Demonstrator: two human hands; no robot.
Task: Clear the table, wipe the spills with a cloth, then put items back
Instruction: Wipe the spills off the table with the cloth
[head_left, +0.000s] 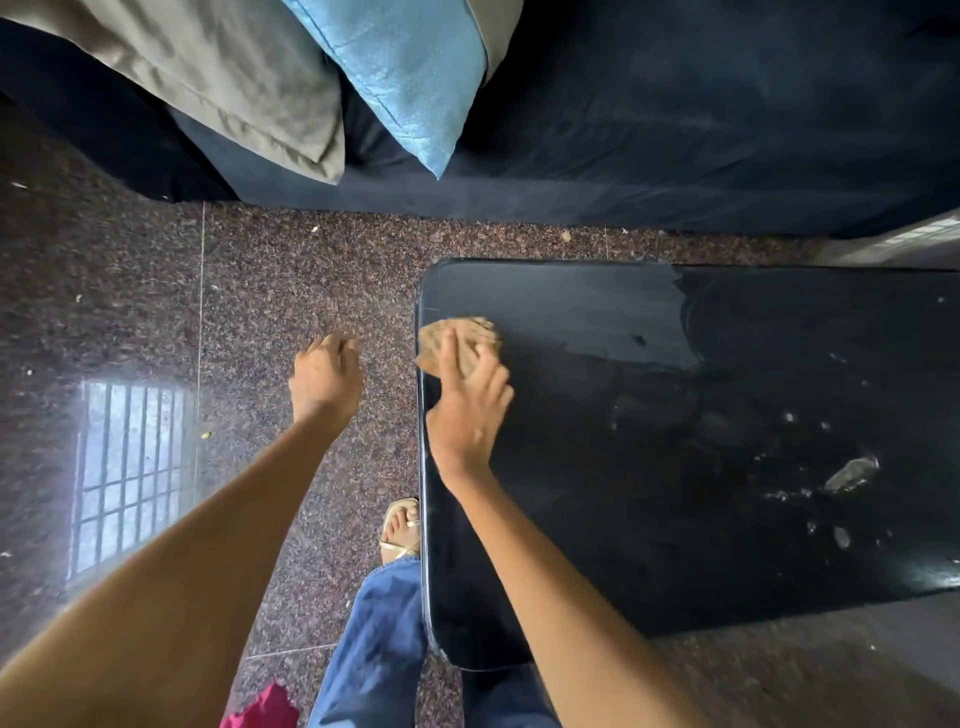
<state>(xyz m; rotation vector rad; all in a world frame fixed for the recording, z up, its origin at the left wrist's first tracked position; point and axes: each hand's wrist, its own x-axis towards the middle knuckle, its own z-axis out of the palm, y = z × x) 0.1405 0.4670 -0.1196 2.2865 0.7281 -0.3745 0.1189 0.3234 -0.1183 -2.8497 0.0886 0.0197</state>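
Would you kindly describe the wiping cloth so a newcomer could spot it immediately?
Find the glossy black table right of the speckled floor. At its far left corner, under the right hand's straight fingers, lies the cloth: a tan, crumpled wad, the only brown fabric on the tabletop.

A tan cloth is lying on the glossy black desk, beside speckled brown floor; a blue pillow and beige pillow are showing beyond the desk.
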